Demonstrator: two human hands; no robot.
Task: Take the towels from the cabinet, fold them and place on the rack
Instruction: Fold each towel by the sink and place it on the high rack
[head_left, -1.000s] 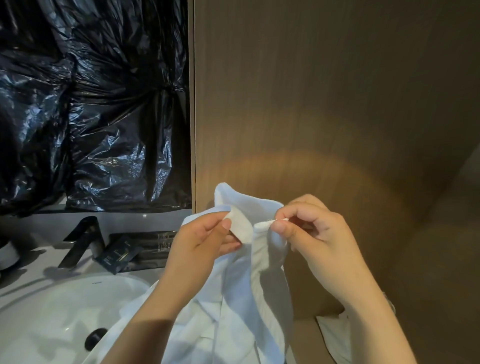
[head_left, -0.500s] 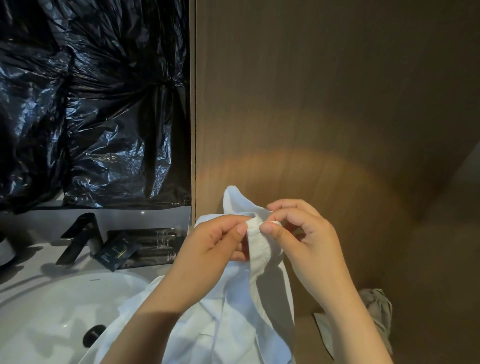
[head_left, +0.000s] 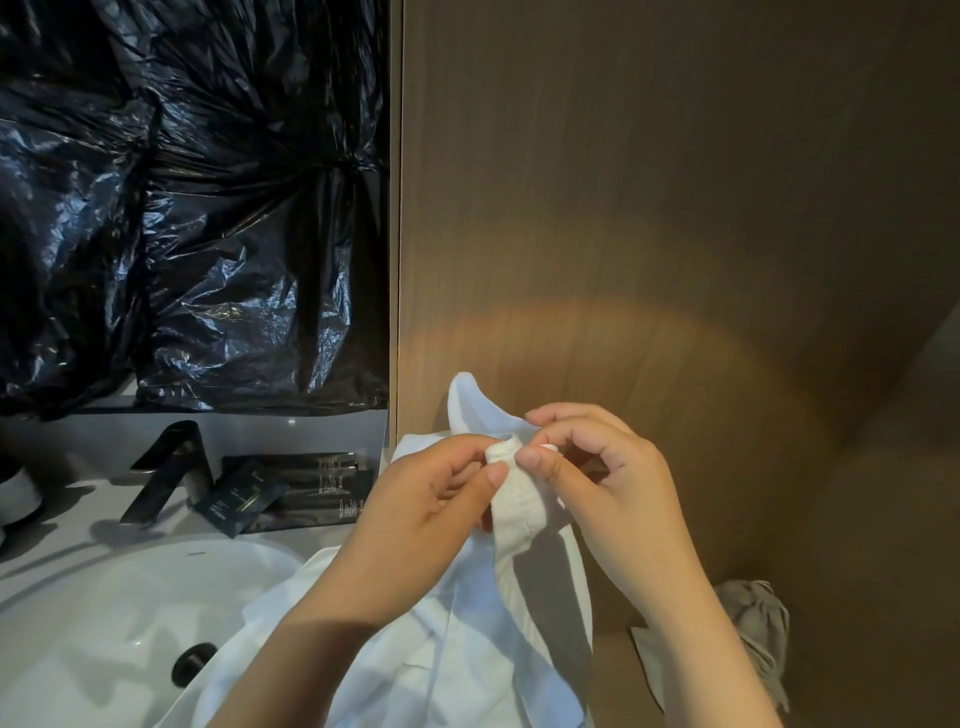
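towel (head_left: 519, 525): white, soft terry, fine looped nap visible on the lit strip. it sits at 6 o'clock of the frame, held up in front of the wood panel (head_left: 675, 218). the top edge is bunched into a narrow rolled band. one pointed corner stands up at 12 o'clock of the hands. the rest hangs down in long, loose vertical folds and runs out of frame at the bottom. its lower left part drapes over the rim of the basin (head_left: 93, 603).

left hand (head_left: 431, 499): thumb and forefinger pinch the rolled band from its 9 o'clock side, the other fingers curled behind the cloth.

right hand (head_left: 618, 488): thumb and forefinger pinch the same edge from 3 o'clock, a small white nub of towel showing between them; remaining fingers curled in. the two pinches are just beside each other.

surroundings:
- wood panel: matte brown, straight vertical grain, a warm arc of light across it.
- black plastic sheet (head_left: 182, 218) at 10 o'clock: glossy, heavily crinkled.
- basin at 8 o'clock: smooth white, rounded, glazed, with a round dark drain (head_left: 193, 661).
- faucet (head_left: 166, 467) at 9 o'clock: dark, angular, flat-sided.
- dark sachets (head_left: 244, 501) just beside the faucet, flat and rectangular; print too small to read.
- grey cloth (head_left: 753, 618) at 4 o'clock: crumpled, dull, partly hidden by the right forearm.
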